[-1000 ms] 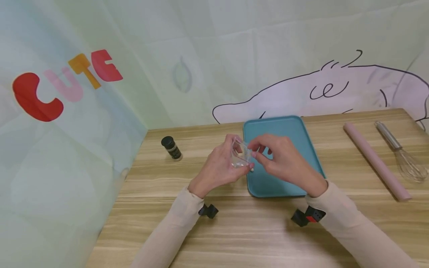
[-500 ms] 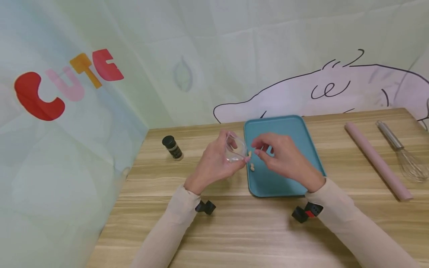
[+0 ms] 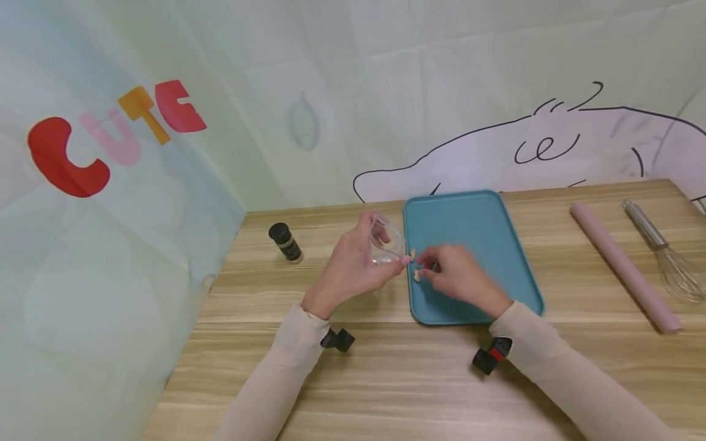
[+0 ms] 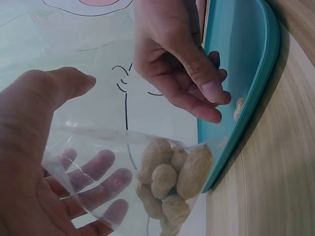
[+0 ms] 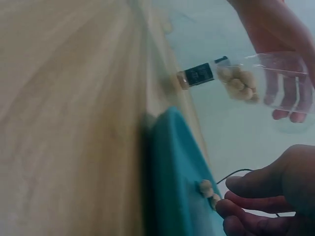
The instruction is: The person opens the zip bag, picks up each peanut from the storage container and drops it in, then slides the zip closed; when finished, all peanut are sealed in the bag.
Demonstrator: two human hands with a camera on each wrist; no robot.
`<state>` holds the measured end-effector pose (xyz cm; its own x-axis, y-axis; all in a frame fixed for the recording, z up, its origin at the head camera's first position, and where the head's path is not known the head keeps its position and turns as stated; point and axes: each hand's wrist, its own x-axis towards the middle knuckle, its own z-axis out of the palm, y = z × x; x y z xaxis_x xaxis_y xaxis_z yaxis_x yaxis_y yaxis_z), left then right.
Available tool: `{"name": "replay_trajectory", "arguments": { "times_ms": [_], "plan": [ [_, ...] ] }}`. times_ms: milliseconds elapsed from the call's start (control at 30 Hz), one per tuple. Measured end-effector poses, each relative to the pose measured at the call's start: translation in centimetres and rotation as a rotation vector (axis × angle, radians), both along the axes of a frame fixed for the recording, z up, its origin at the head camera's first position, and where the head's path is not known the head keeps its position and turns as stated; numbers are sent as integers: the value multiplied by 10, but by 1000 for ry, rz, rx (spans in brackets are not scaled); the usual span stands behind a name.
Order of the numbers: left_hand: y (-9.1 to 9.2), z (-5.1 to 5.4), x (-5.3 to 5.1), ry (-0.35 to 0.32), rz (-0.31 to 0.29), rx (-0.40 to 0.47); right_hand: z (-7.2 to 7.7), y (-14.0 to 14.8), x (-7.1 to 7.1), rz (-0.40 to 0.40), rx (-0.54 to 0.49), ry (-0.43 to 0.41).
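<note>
My left hand holds a clear plastic bag, its thumb and fingers spread around the mouth. Several unshelled peanuts lie bunched in the bag's lower part, seen best in the left wrist view. Just right of the bag, a peanut and another peanut lie along the left side of the blue tray. My right hand is over the tray, fingers loosely bent beside these peanuts. Nothing shows between its thumb and fingers; whether a fingertip touches a peanut cannot be told.
A small black-capped jar stands to the left on the wooden table. At the right lie a pink rolling pin and a wire whisk. A printed cloth hangs behind and along the left side.
My right hand has moved from the bag's mouth down over the tray. The bag has shifted slightly left, and a second peanut has come into sight on the tray.
</note>
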<state>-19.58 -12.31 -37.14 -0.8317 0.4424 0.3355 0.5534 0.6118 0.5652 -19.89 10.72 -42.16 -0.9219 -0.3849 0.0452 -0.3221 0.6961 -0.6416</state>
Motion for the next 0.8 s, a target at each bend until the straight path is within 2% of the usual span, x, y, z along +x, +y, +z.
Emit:
{"name": "replay_trajectory", "arguments": {
  "times_ms": [233,400,667,800],
  "plan": [
    [1,-1,-1,-7,-4,-2,-12,-8,3,-29,9,66],
    [1,-1,-1,-8,-7,-2,-16,-9,3,-26,2,81],
    [2,-2,-1,-15,1,-13,-12,-6,1,-41,-60,52],
    [3,-3,-1,-20,2,-15,-2,1,-2,-73,-115,63]
  ]
}}
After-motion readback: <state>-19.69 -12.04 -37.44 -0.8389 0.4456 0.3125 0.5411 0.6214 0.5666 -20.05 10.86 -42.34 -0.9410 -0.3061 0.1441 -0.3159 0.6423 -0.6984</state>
